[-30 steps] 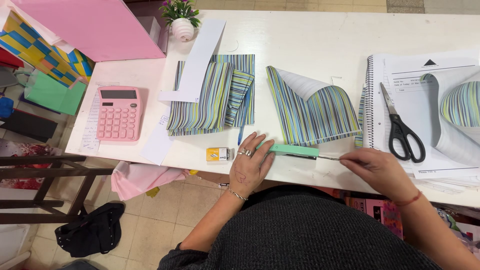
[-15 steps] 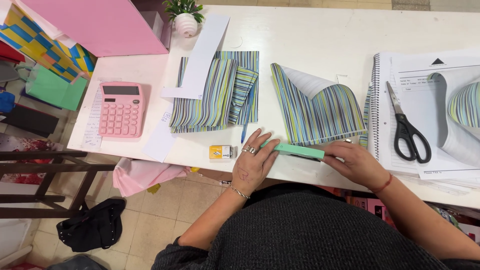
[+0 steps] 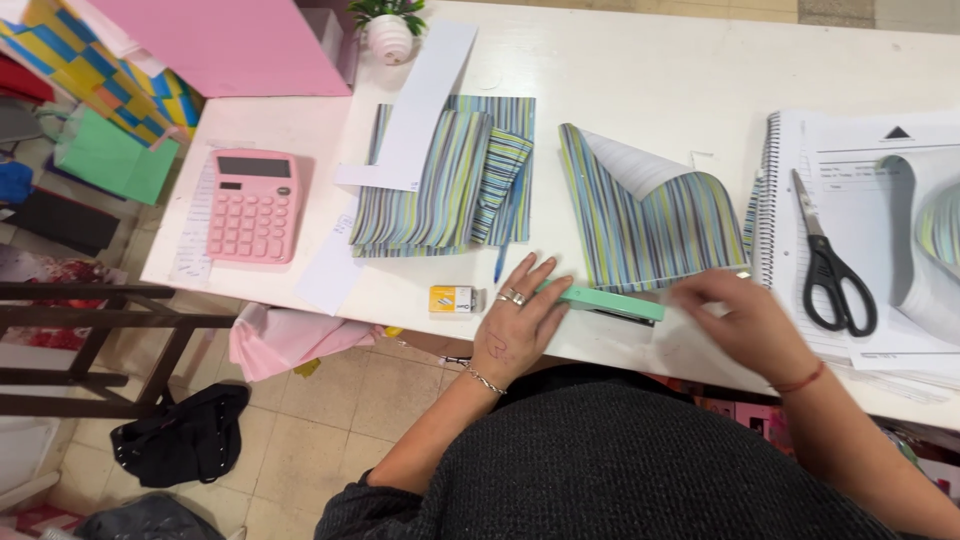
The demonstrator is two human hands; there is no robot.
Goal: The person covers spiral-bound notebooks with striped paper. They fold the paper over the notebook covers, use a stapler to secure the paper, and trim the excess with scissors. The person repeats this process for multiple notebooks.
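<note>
- The left hand (image 3: pixel 515 325) is lying flat, fingers spread, pinning the stapler (image 3: pixel 600 300) at the table (image 3: pixel 640 70) edge.
- The right hand (image 3: pixel 745 315) is blurring; its grip is unclear, hovering at the stapler's far end, just beside the striped paper (image 3: pixel 650 215).
- Risk: the stapler could be slipping off the edge if the flat palm eases.
- The curled paper may be springing away, skewing alignment.

R hand (image 3: pixel 745 318) no longer sits at the tip of the mint-green stapler (image 3: pixel 605 301); it's lifted off, blurred, just beside that end, close to the striped paper (image 3: pixel 650 215). L hand (image 3: pixel 518 320) now lies w/ fingers spread wider across stapler's near end.
</note>
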